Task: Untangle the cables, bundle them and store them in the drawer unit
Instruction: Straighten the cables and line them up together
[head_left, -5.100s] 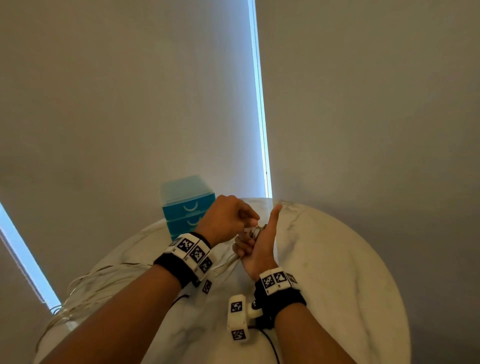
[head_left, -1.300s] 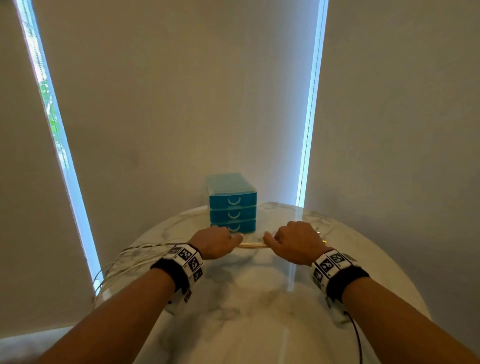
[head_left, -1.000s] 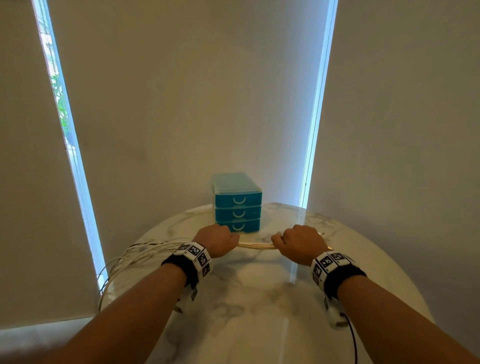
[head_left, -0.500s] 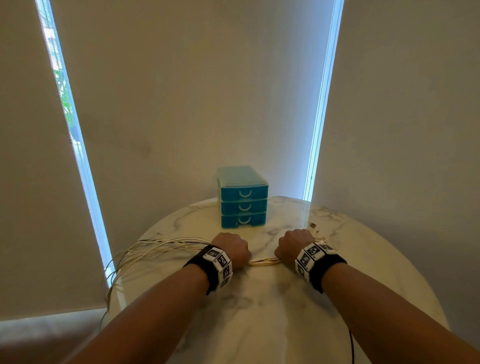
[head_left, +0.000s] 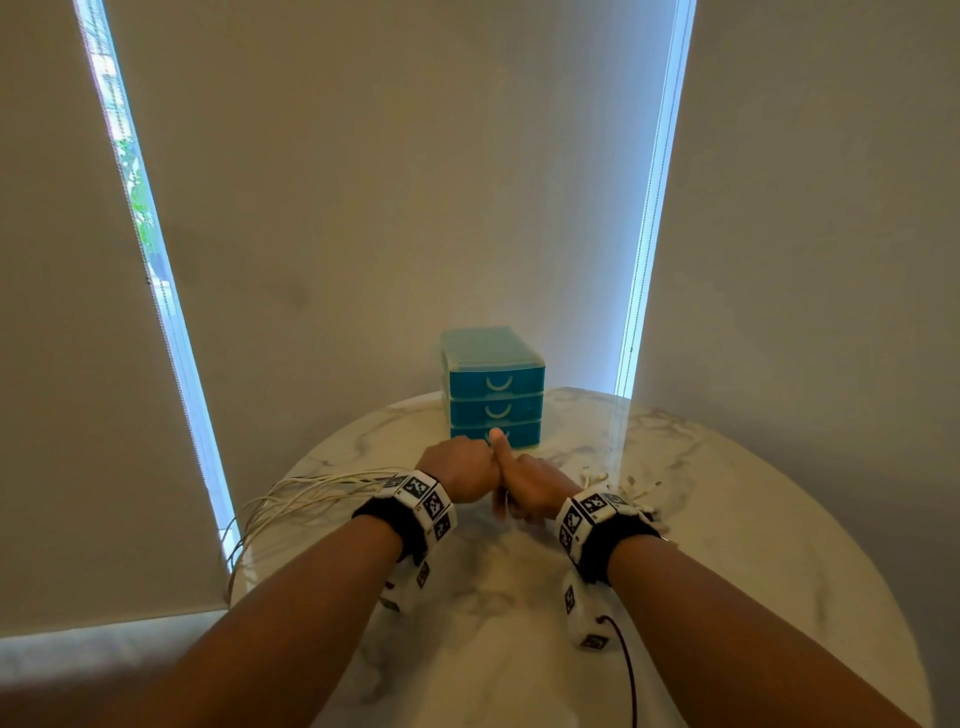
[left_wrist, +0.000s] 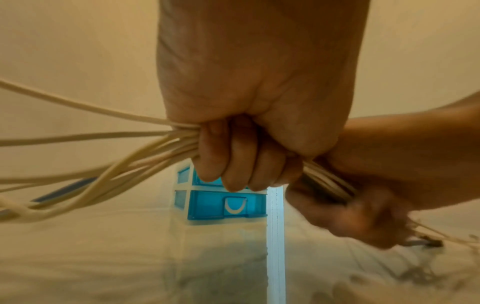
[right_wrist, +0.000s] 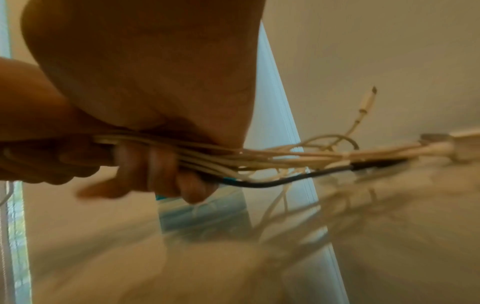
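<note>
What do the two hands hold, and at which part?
Both the left hand and right hand grip the cables side by side, near their connector ends.

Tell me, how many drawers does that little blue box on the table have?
3, stacked in the blue drawer unit: top drawer, middle drawer, bottom drawer partly hidden behind a raised thumb. All look closed.

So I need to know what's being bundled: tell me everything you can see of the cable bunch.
The cable bunch is a handful of thin cream-white cords plus one black cord, rubbery-looking. The left hand and right hand grip it side by side, fingers curled round it above the marble table. Long strands fan out leftward over the table edge; short ends with connectors stick out to the right.
</note>
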